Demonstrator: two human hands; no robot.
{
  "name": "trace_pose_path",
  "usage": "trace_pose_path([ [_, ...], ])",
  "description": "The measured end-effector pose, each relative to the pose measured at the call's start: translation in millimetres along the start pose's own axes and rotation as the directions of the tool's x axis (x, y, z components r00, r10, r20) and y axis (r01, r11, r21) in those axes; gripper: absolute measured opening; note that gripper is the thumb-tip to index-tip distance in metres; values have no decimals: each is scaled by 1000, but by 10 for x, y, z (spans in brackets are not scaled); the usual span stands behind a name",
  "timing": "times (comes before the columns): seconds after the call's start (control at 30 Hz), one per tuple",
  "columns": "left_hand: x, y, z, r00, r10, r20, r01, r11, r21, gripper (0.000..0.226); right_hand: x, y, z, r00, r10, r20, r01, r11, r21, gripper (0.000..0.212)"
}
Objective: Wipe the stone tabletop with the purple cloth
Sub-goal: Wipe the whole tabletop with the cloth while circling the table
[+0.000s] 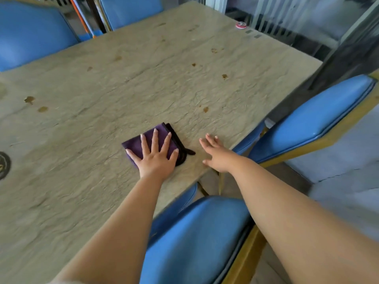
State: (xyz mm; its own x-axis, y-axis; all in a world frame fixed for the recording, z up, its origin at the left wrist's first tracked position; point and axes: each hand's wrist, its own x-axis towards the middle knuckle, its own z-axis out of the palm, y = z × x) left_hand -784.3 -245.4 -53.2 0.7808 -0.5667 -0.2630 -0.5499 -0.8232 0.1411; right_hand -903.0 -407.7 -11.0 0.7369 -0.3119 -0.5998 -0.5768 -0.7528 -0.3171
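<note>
A folded purple cloth (pixel 136 143) with a black edge lies on the beige stone tabletop (pixel 143 78), near its front right edge. My left hand (pixel 156 154) presses flat on the cloth with the fingers spread. My right hand (pixel 215 153) rests flat on the bare stone just right of the cloth, fingers apart, holding nothing. Several brown stains (pixel 29 99) dot the tabletop, at the left, the middle and the far right.
Blue padded chairs surround the table: one under my arms (pixel 196 238), one at the right (pixel 311 117), two at the far left (pixel 30 31). A small red and white round object (pixel 240 25) sits at the far edge. A dark round inlay (pixel 4 165) marks the left edge.
</note>
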Motion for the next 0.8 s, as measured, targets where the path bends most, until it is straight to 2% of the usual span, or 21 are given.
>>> trace_pose_path([
  [0.03,-71,96,29,998,57,0,-57,998,18,59,0,19,-16,1000,-7,-2,7,999,37,70],
  [0.1,-336,169,157,965,262,-35,-258,963,80,58,8,76,-52,1000,-31,-5,31,992,121,66],
  [0.2,-618,-11,281,828,560,-38,-547,820,169,59,21,164,-70,996,-85,-20,87,978,191,64],
  [0.27,-519,-174,209,777,630,-1,-620,764,178,58,67,194,-85,991,-100,-93,118,969,215,57],
  [0.33,-304,-246,128,830,557,1,-549,818,172,57,149,226,-155,967,-91,-237,153,954,257,46],
  [0.43,137,-34,23,974,217,-67,-211,974,81,58,325,335,-356,945,-138,-296,186,973,138,39],
  [0.5,427,311,-18,996,-68,-62,67,998,-21,58,487,474,-467,929,-165,-330,208,973,100,38],
  [0.53,501,522,-29,986,-161,-38,159,986,-48,59,563,544,-520,923,-156,-352,207,972,112,38],
  [0.57,518,739,-36,981,-193,-21,192,980,-55,60,647,616,-573,916,-146,-374,205,971,124,38],
  [0.6,480,942,-3,987,-161,-23,160,986,-43,60,736,691,-625,908,-144,-394,206,971,120,39],
  [0.67,281,1238,106,999,21,-46,-21,1000,-4,59,917,810,-750,889,-175,-422,220,974,61,39],
  [0.73,97,1257,157,980,193,-57,-192,981,32,57,1044,844,-849,852,-205,-481,233,972,0,37],
  [0.8,139,1147,102,977,210,-36,-208,977,45,57,1190,831,-963,826,-228,-515,257,966,-14,35],
])
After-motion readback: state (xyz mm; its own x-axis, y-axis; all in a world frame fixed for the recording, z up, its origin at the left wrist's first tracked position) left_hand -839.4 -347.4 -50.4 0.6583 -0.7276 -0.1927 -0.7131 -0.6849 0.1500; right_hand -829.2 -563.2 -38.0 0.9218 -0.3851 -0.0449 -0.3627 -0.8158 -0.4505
